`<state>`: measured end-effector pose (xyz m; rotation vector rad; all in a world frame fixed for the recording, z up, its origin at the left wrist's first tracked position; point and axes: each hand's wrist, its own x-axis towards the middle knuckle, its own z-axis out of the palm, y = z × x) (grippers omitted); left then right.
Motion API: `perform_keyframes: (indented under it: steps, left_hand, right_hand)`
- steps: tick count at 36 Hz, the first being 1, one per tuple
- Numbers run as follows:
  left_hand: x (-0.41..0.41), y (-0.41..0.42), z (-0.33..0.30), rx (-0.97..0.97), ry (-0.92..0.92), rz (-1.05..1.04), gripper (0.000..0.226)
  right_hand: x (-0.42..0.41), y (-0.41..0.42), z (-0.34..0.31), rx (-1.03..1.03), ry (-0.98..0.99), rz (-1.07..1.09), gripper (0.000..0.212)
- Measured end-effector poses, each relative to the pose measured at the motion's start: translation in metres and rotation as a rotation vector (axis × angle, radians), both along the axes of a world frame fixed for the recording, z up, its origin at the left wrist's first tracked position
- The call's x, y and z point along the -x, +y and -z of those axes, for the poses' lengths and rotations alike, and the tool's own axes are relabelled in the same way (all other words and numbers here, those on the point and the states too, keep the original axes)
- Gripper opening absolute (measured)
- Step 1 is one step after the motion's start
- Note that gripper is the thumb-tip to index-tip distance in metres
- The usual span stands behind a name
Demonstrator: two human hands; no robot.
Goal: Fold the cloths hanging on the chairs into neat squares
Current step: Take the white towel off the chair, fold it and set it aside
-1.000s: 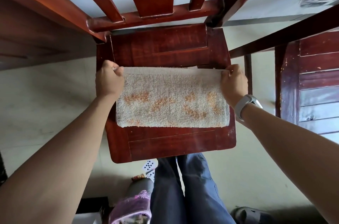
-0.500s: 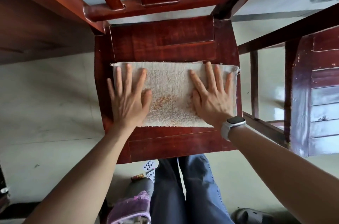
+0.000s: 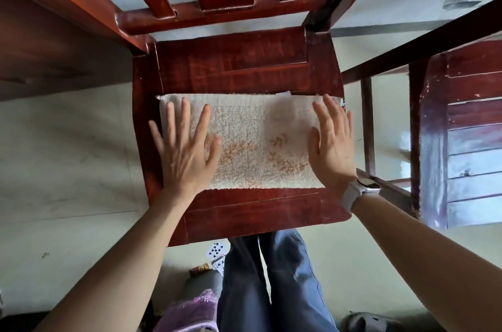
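Two flat hands, left hand (image 3: pixel 184 152) and right hand (image 3: pixel 332 146), fingers spread, press the cloth (image 3: pixel 252 141) mid-seat on the chair (image 3: pixel 244 212). I'd smooth toward 9 and 3 o'clock before halving.

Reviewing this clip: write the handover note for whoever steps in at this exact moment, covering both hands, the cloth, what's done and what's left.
Left hand: flat, fingers spread, pressing the cloth's left end; no grip.
Right hand: flat on the cloth's right end; no grip.
Cloth: cream towel with orange stains, lying as a wide rectangle on the wooden chair seat.
Done: cloth is off the chair back, folded to a strip and laid flat.
Left: fold one end over the other to make a square. Other cloths: none in view.
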<state>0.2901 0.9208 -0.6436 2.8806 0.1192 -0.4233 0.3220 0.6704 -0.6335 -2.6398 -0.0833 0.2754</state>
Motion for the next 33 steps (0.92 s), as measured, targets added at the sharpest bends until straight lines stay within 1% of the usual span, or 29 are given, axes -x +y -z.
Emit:
perform_keyframes:
  steps: [2, 3, 5, 7, 9, 12, 16, 21, 23, 25, 27, 29, 31, 33]
  left_hand:
    - [0.005, -0.011, -0.006, 0.009, -0.026, 0.038, 0.058]
    - [0.008, -0.018, -0.008, 0.010, -0.027, 0.071, 0.058]
    - [0.014, -0.033, -0.009, 0.011, 0.002, 0.141, 0.059]
    - [0.019, -0.045, -0.006, 0.007, 0.048, 0.182, 0.062]
    - [0.024, -0.051, -0.001, -0.017, 0.094, 0.189, 0.065]
    - [0.027, -0.053, 0.006, -0.050, 0.146, 0.172, 0.066]
    - [0.024, -0.052, 0.008, -0.078, 0.184, 0.186, 0.066]
    - [0.023, -0.050, 0.007, -0.065, 0.187, 0.188, 0.066]
    - [0.022, -0.050, 0.005, -0.055, 0.201, 0.191, 0.066]
    - [0.020, -0.050, 0.002, -0.036, 0.205, 0.197, 0.067]
    - [0.017, -0.050, -0.003, 0.017, 0.190, 0.196, 0.065]
    - [0.012, -0.050, -0.010, 0.124, 0.179, 0.150, 0.058]
    - [0.009, -0.050, -0.021, 0.272, 0.144, 0.050, 0.045]
    - [0.008, -0.051, -0.034, 0.448, 0.069, -0.109, 0.031]
  right_hand:
    - [0.005, -0.007, -0.005, 0.007, -0.029, 0.184, 0.039]
    - [0.007, -0.009, -0.007, 0.020, -0.011, 0.283, 0.034]
    - [0.010, -0.013, -0.007, 0.031, 0.097, 0.466, 0.025]
    - [0.014, -0.015, -0.005, 0.032, 0.217, 0.582, 0.029]
    - [0.015, -0.016, -0.004, 0.024, 0.289, 0.632, 0.031]
    - [0.012, -0.018, 0.000, 0.013, 0.327, 0.656, 0.029]
    - [0.005, -0.017, 0.008, 0.045, 0.411, 0.610, 0.028]
    - [-0.001, -0.012, 0.002, 0.045, 0.503, 0.591, 0.015]
    - [0.000, -0.011, -0.005, 0.012, 0.500, 0.600, 0.010]
    - [0.000, -0.013, -0.013, -0.078, 0.494, 0.617, 0.007]
    - [-0.002, -0.015, -0.022, -0.232, 0.507, 0.671, 0.012]
    - [-0.006, -0.018, -0.032, -0.361, 0.537, 0.717, 0.024]
    - [-0.011, -0.019, -0.041, -0.449, 0.567, 0.691, 0.034]
    - [-0.016, -0.011, -0.053, -0.494, 0.586, 0.634, 0.034]
